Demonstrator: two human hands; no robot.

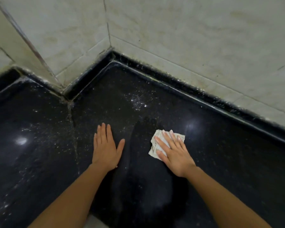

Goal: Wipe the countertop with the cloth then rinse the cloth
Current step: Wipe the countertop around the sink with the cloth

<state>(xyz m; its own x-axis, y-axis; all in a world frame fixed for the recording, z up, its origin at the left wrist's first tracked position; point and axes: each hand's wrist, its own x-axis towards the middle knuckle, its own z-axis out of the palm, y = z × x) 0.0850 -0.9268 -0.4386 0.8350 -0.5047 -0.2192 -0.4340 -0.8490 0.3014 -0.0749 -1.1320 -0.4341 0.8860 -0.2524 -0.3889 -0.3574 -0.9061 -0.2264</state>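
Note:
A black speckled countertop [220,162] fills the lower view and runs into a tiled corner. A small crumpled white cloth [156,145] lies flat on it, right of centre. My right hand [173,152] presses down on the cloth with straight, spread fingers and covers most of it. My left hand [105,148] rests flat on the bare counter to the left of the cloth, fingers straight and together. White dust or powder [138,99] is scattered on the counter beyond both hands and to the left.
Pale tiled walls [187,38] meet at a corner behind the counter. A raised black edge strip [204,97] runs along the foot of the walls. A seam [72,125] crosses the counter left of my left hand. A wall corner [31,51] juts out at the left.

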